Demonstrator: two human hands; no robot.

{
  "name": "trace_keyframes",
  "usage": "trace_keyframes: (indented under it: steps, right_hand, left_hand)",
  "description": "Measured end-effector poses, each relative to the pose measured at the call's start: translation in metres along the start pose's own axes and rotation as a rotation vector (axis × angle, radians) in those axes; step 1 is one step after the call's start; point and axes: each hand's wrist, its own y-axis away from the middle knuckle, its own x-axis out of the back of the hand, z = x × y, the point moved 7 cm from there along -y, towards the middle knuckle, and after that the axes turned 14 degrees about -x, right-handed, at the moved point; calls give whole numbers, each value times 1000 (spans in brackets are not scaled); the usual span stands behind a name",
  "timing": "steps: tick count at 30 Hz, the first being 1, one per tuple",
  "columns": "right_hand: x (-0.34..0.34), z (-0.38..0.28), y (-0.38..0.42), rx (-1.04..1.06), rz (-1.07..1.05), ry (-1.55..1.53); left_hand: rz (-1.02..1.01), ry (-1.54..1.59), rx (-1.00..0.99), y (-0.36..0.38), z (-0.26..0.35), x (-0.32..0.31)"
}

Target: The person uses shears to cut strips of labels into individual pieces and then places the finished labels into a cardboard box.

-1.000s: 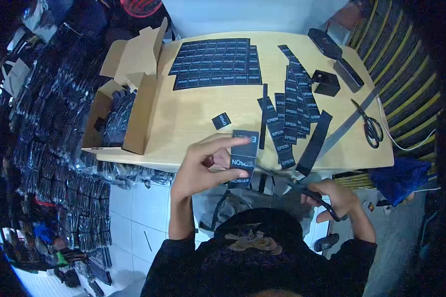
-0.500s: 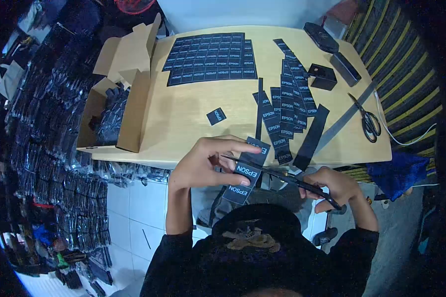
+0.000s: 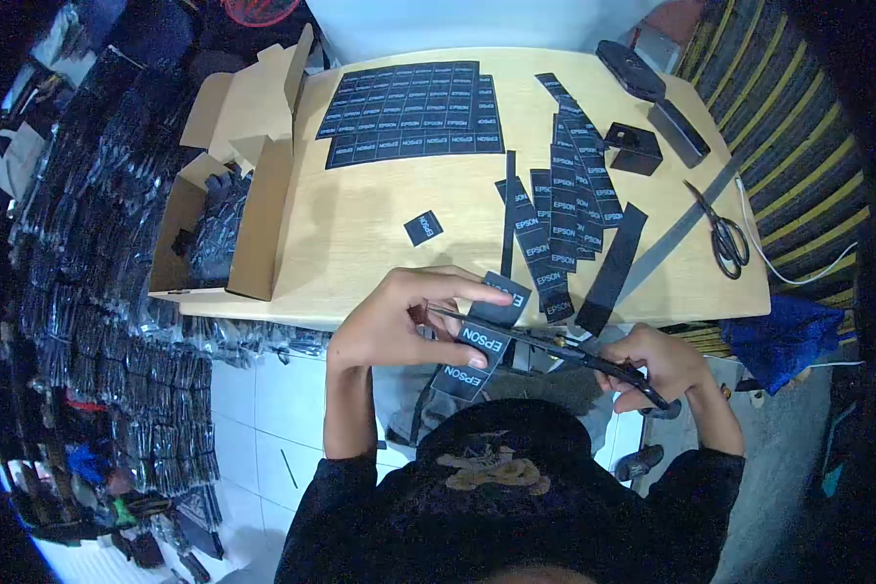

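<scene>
A short black strip of EPSON labels (image 3: 484, 337) is pinched between the thumb and fingers of my left hand (image 3: 380, 316), tilted at the table's front edge. My right hand (image 3: 664, 362) grips black scissors (image 3: 608, 367) by the handles. Their blades cross the strip between two labels, with the tip reaching toward my left palm. Beyond my left hand, one single EPSON label (image 3: 423, 229) lies on the table. Several long EPSON strips (image 3: 565, 209) lie overlapped past the scissors, beside a plain black strip (image 3: 611, 268).
An open cardboard box (image 3: 261, 234) with many cut labels stands on the table's left. Uncut label sheets (image 3: 404, 112) lie at the back. Another pair of scissors (image 3: 725, 243) rests at the right, near a black box (image 3: 635, 149). Wrapped bundles (image 3: 156, 389) fill the left side.
The scissors have shifted slightly left, their tip farther past the strip toward my left palm. Both hands stay in nearly the same place, and the things on the table are unchanged.
</scene>
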Motion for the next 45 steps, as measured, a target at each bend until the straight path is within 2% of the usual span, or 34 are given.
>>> trace_keyframes:
  steps: [3, 8, 10, 13, 14, 15, 17, 20, 21, 22, 25, 26, 31, 33, 37, 39, 42, 45]
  right_hand:
    - [0, 3, -2, 11, 27, 30]
    - [-5, 14, -6, -44, 60, 18]
    - [-1, 18, -6, 30, 137, -6]
    - [2, 30, 4, -50, 218, -96]
    - [3, 33, 8, -90, 240, -60]
    - [0, 41, 12, -84, 239, -57]
    - [-3, 69, 20, -204, 310, -205]
    - [-6, 67, 23, -166, 383, -242]
    - [-6, 69, 24, -173, 419, -258]
    - [-6, 66, 23, -169, 421, -260]
    - [-10, 56, 14, -203, 417, -323]
    - [-11, 53, 13, -109, 468, -279]
    - [-23, 34, -28, -18, 534, -406]
    - [-26, 14, -47, 36, 616, -395]
    - [-28, -21, -82, 179, 600, -569]
    - [-20, -33, -84, 251, 690, -587]
    - [-12, -36, -81, 294, 751, -601]
    - [-5, -35, -76, 309, 824, -602]
  left_hand:
    - [27, 75, 46, 2, -4, 1]
    - [62, 52, 8, 2, -5, 5]
    - [86, 40, -9, 1, -4, 11]
    - [173, -30, 49, 0, -25, 32]
    - [169, -20, 96, -3, -29, 37]
    - [148, -138, 106, -2, -47, 47]
    - [148, -210, 125, -7, -61, 60]
    - [157, -268, 144, -1, -100, 83]
    - [142, -336, 157, -3, -98, 88]
    - [59, -466, 329, 1, -102, 94]
    - [55, -543, 369, 10, -96, 102]
    - [56, -549, 370, 13, -93, 104]
    - [210, -566, 332, 26, -60, 107]
    - [393, -181, 93, 20, -40, 87]
    - [400, 41, -62, 2, -7, 33]
    - [363, 53, -59, -1, -5, 19]
    - [527, 142, -130, 3, -1, 9]
    - [492, 63, -375, 17, -2, -11]
